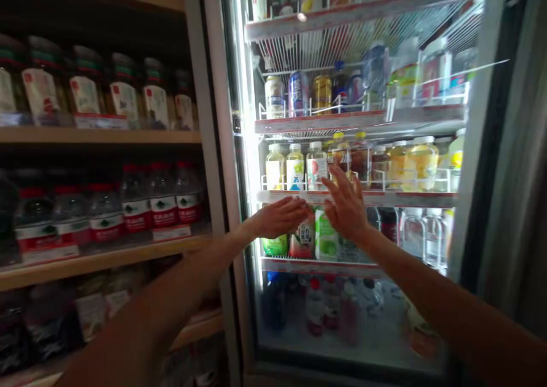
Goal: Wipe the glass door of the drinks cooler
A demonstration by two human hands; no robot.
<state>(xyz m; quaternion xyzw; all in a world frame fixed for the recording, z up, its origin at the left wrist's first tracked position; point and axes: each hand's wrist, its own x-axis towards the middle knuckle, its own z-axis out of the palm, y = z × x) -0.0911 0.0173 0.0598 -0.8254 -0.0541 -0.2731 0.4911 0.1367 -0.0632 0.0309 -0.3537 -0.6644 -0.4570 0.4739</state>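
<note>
Both arms reach toward a lit drinks fridge with wire shelves. My left hand [282, 215] is stretched out flat, palm down, and holds nothing. Below and behind it stand a red carton-like pack [301, 241] and a green pack [274, 245], partly covered. My right hand [345, 204] is raised with its fingers spread, also holding nothing. It is near a green-and-white pack [326, 236] and partly covers the third shelf's rail [410, 199]. Behind its fingertips are a bottle with a red fruit label [316, 166] and yellow-capped bottles [360, 156].
Cans [298, 93] and bottles line the shelf above. Red-capped bottles [315, 307] stand at the fridge bottom. Left of the fridge frame [213, 119], wooden shelves [102, 135] carry rows of bottles, among them red-labelled water bottles [161, 202]. A grey metal edge [508, 204] bounds the right.
</note>
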